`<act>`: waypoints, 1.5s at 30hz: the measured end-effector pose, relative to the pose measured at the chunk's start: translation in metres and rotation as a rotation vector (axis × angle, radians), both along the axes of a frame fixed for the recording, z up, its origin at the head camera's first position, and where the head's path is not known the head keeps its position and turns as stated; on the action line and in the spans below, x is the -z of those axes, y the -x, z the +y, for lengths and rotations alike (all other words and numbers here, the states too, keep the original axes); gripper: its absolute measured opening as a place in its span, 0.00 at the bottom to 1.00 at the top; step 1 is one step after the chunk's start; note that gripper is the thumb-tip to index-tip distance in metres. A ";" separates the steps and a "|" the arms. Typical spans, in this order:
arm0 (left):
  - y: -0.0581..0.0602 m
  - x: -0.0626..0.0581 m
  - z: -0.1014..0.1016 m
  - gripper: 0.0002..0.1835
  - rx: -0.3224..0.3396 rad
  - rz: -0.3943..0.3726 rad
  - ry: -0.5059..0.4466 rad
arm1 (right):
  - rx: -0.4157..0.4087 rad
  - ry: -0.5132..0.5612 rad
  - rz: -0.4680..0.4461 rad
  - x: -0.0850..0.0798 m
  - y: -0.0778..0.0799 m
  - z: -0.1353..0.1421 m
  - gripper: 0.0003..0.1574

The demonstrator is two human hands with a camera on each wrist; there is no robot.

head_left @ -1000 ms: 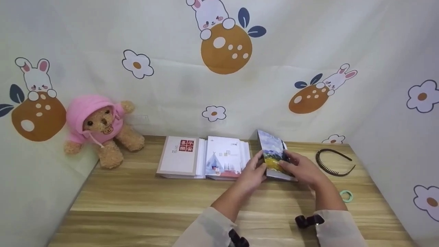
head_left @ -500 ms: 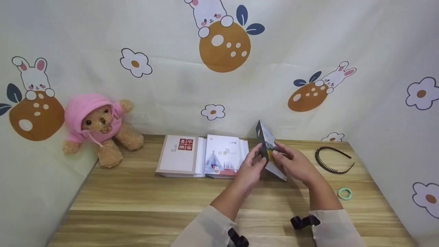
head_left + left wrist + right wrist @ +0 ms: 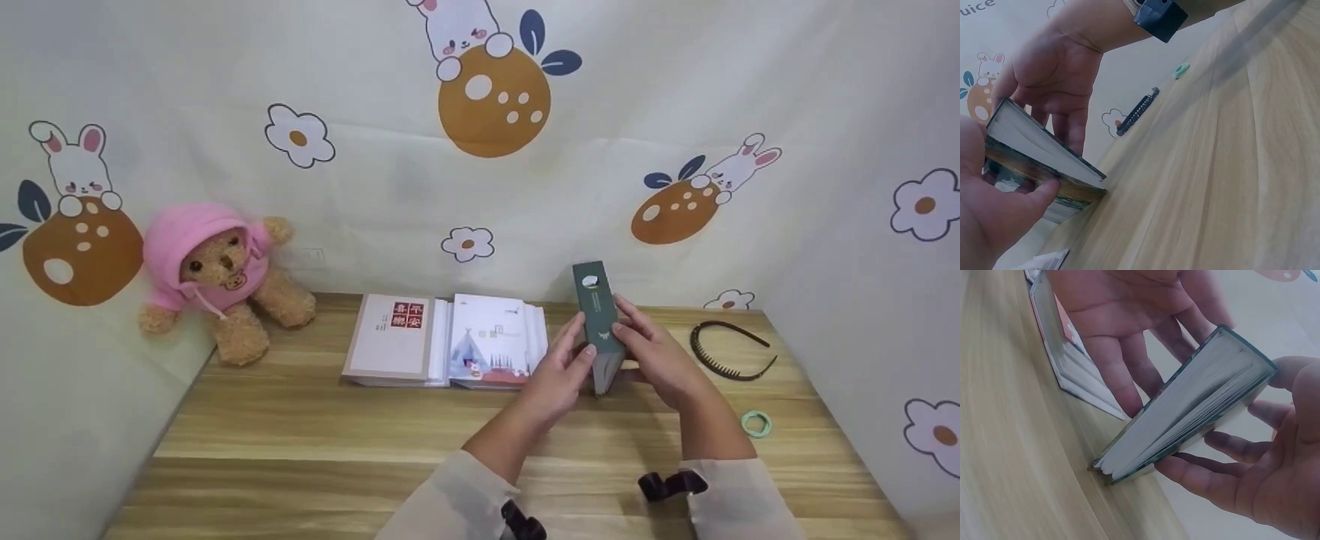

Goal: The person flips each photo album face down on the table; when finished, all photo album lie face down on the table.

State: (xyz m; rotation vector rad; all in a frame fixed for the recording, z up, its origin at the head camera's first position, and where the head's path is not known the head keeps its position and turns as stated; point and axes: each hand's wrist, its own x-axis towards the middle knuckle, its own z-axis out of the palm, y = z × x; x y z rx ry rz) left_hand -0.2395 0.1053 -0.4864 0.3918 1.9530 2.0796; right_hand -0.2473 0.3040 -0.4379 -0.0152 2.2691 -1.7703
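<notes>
A thick photo album [image 3: 600, 319] with a dark green spine stands tilted between both hands, spine turned up toward the head view. My left hand [image 3: 555, 375] holds it from the left, thumb near the spine's lower end. From the right, my right hand [image 3: 660, 360] grips it, thumb by the spine and fingers along the cover. The pages of the album [image 3: 1185, 410] show between its covers in the right wrist view, with its low corner at or just above the table. Left of it lie a tent-picture album [image 3: 487, 337] and a beige album [image 3: 394, 334] with red squares.
A teddy bear [image 3: 225, 277] in a pink hoodie sits at the back left against the printed cloth [image 3: 375, 210]. A dark toothed headband [image 3: 724, 352] and a mint-green ring [image 3: 755, 424] lie right of the hands on the wooden table [image 3: 337, 457].
The held album has been turned in both hands, from its painted landscape cover facing up to its green spine facing up. The other albums, bear, headband and ring stay put.
</notes>
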 end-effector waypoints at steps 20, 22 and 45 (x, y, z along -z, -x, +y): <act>-0.001 0.020 0.003 0.31 0.100 -0.122 0.126 | 0.248 -0.253 0.073 0.003 0.011 0.042 0.37; -0.001 0.018 0.003 0.32 0.100 -0.130 0.120 | 0.236 -0.298 0.067 0.011 0.013 0.044 0.39; 0.018 -0.007 -0.070 0.33 -0.190 0.084 0.138 | 0.175 -0.338 0.231 0.022 0.018 -0.024 0.38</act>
